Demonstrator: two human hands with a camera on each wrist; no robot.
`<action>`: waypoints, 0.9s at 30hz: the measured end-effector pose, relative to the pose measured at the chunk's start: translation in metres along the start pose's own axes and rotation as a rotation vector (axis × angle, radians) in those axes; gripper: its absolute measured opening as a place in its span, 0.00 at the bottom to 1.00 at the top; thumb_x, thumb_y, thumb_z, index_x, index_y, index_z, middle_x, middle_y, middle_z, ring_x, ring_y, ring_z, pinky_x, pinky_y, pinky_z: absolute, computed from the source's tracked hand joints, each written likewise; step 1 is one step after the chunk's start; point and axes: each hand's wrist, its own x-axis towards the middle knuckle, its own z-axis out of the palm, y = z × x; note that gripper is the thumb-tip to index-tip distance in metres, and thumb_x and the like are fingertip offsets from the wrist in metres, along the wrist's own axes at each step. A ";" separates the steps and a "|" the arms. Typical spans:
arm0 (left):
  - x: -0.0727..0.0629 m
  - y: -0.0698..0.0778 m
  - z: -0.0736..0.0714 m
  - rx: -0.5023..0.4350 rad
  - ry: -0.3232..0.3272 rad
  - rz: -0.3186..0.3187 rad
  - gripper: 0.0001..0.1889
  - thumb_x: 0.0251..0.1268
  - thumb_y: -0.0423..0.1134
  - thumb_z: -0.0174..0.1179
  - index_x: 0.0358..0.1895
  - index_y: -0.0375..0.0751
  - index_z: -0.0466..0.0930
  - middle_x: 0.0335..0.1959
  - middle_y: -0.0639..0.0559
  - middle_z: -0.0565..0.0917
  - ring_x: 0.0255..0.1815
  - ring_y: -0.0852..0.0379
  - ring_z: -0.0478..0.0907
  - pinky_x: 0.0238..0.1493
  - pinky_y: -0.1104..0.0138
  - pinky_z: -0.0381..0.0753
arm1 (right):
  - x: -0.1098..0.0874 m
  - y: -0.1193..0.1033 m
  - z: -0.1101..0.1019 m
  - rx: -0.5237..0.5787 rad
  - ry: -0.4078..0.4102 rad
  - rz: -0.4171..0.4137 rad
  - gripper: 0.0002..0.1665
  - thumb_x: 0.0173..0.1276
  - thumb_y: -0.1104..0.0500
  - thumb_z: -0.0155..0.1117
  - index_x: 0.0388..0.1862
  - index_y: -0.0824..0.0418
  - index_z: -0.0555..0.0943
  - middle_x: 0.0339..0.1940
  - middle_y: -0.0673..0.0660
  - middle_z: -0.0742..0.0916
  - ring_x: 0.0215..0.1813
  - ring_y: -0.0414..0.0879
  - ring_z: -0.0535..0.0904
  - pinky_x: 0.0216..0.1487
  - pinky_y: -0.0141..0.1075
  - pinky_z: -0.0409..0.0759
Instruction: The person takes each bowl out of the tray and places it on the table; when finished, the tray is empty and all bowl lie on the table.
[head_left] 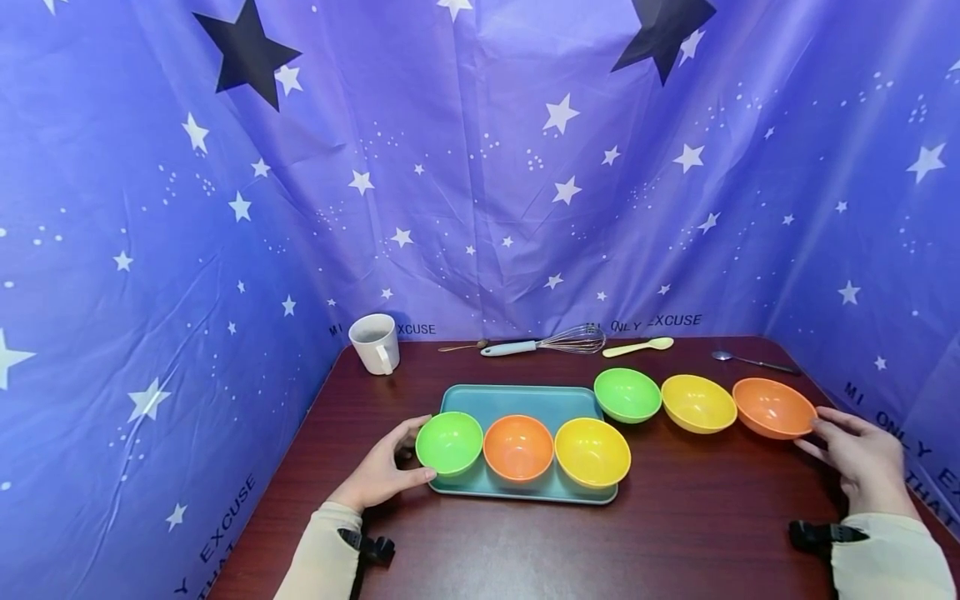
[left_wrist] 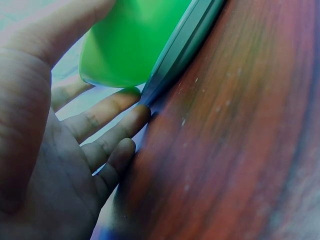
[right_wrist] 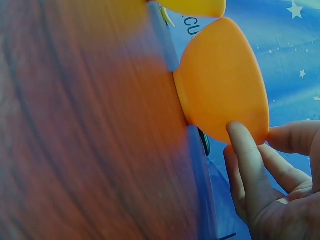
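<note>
My left hand [head_left: 382, 467] is spread around the left side of a green bowl [head_left: 449, 443], thumb in front and fingers behind. In the left wrist view its fingers [left_wrist: 102, 115] are loosely extended beside the bowl and the tray edge. That bowl stands on a teal tray [head_left: 517, 402] in a row with an orange bowl [head_left: 518, 448] and a yellow bowl [head_left: 592, 452]. With nearly straight fingers, my right hand [head_left: 862, 454] touches the right side of another orange bowl [head_left: 774, 408]. In the right wrist view this orange bowl [right_wrist: 225, 85] sits flat on the table.
Left of that orange bowl stand another yellow bowl [head_left: 698, 404] and green bowl [head_left: 627, 395]. Along the back lie a thin brown spoon [head_left: 463, 347], a whisk [head_left: 547, 342], a pale yellow spoon [head_left: 637, 347] and a metal spoon [head_left: 753, 362]. A white mug [head_left: 375, 343] stands back left.
</note>
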 end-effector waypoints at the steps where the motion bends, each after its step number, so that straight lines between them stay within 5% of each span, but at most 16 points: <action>1: 0.000 0.000 0.000 0.001 0.000 0.000 0.44 0.60 0.45 0.79 0.79 0.53 0.66 0.55 0.57 0.82 0.54 0.53 0.80 0.57 0.58 0.79 | 0.000 0.000 0.000 0.000 0.001 0.001 0.14 0.77 0.59 0.65 0.46 0.36 0.86 0.87 0.48 0.52 0.28 0.38 0.89 0.35 0.38 0.88; 15: 0.000 -0.002 0.000 0.016 0.000 0.005 0.44 0.60 0.46 0.79 0.79 0.54 0.66 0.55 0.57 0.82 0.55 0.53 0.80 0.58 0.57 0.79 | -0.002 -0.001 -0.001 0.013 0.026 0.019 0.15 0.76 0.60 0.66 0.40 0.36 0.88 0.83 0.47 0.62 0.29 0.38 0.89 0.36 0.37 0.87; 19: 0.000 -0.002 0.000 0.012 0.002 0.003 0.44 0.60 0.46 0.79 0.79 0.54 0.66 0.55 0.57 0.82 0.55 0.53 0.80 0.58 0.57 0.79 | -0.002 -0.002 -0.001 0.031 0.043 -0.012 0.14 0.75 0.61 0.68 0.40 0.38 0.90 0.61 0.41 0.78 0.29 0.37 0.88 0.34 0.35 0.87; 22: 0.000 -0.003 0.000 0.012 0.002 0.003 0.44 0.60 0.46 0.79 0.79 0.54 0.66 0.55 0.57 0.82 0.55 0.53 0.80 0.58 0.57 0.79 | -0.002 -0.003 0.002 0.026 0.104 -0.070 0.15 0.74 0.63 0.68 0.41 0.40 0.90 0.40 0.31 0.81 0.29 0.32 0.86 0.30 0.30 0.85; 27: 0.000 -0.003 0.000 0.012 0.002 0.009 0.44 0.60 0.45 0.79 0.79 0.53 0.66 0.55 0.57 0.82 0.55 0.52 0.80 0.58 0.56 0.79 | -0.006 -0.008 0.015 0.013 0.262 -0.167 0.17 0.74 0.65 0.66 0.48 0.42 0.89 0.27 0.30 0.81 0.30 0.27 0.79 0.25 0.21 0.77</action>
